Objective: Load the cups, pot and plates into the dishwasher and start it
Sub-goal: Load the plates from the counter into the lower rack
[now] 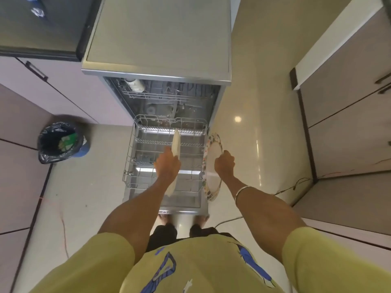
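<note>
Head view: our left hand [167, 166] grips a cream plate [176, 142] on edge over the lower rack [131, 144]; our right hand [225, 163] grips a patterned plate [211, 157] beside the rack.

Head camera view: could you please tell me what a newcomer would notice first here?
Two plates held on edge: the left hand grips a plain plate over the pulled-out lower rack, the right hand a patterned plate beside it. A bin stands left.
</note>
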`<state>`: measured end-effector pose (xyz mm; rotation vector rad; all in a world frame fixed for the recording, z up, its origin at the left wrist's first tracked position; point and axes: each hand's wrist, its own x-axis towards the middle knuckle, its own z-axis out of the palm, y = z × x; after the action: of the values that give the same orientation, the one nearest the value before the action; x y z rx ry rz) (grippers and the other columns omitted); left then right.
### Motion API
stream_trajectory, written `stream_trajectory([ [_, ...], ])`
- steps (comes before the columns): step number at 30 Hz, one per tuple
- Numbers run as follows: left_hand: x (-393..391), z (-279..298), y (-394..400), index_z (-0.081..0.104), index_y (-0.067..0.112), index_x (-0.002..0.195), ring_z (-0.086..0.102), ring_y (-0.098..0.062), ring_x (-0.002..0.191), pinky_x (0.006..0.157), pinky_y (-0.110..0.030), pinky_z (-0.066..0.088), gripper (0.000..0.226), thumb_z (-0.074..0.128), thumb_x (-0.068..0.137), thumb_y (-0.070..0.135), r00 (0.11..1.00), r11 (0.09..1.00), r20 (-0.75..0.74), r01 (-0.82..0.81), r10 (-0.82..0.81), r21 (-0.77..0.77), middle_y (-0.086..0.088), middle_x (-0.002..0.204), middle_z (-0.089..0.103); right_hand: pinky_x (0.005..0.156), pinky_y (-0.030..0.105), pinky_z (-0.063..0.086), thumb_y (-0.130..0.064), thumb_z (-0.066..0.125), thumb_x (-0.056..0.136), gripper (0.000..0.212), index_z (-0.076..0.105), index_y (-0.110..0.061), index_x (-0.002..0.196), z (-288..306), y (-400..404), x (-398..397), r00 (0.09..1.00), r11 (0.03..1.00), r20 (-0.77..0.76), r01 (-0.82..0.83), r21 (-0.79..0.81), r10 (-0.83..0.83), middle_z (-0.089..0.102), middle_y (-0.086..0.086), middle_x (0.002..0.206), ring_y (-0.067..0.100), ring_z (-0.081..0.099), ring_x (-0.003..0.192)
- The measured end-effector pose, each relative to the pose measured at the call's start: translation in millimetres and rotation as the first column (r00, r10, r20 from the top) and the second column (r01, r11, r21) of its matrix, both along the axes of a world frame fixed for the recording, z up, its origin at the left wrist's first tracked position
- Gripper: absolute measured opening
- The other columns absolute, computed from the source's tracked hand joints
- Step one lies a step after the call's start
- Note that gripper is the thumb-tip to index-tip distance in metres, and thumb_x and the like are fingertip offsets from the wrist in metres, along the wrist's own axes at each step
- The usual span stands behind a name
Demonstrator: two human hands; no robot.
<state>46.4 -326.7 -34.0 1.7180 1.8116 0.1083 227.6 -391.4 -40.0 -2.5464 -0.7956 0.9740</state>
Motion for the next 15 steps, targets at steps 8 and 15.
stream_trajectory([
  [8, 6, -40, 6, 0.045, 0.01, 0.117, 0.066, -0.034, 0.097, 0.075, -0.046, 0.057, 0.03, 0.061, 0.094, 0.021, 0.999, 0.998, -0.015, 0.037, -0.038, -0.048, -0.011, 0.111, 0.064, 0.091, 0.042, 0.046, -0.006, 0.042, 0.096, 0.031, 0.052, 0.001, 0.123, -32, 11, -6, 0.985, 0.985, -0.056, 0.159, -0.062, -0.163, 0.056, 0.024, 0.125, 0.042, 0.054, 0.115],
  [15, 4, -113, 21, 0.036, 0.013, 0.116, 0.065, -0.038, 0.096, 0.074, -0.052, 0.059, 0.04, 0.067, 0.09, 0.012, 0.987, 0.98, 0.067, 0.155, -0.148, -0.124, -0.017, 0.11, 0.062, 0.093, 0.046, 0.048, -0.001, 0.044, 0.096, 0.031, 0.05, 0.003, 0.126, -72, 30, -11, 0.988, 0.991, -0.072, 0.136, -0.015, -0.136, 0.059, 0.025, 0.124, 0.043, 0.055, 0.115],
])
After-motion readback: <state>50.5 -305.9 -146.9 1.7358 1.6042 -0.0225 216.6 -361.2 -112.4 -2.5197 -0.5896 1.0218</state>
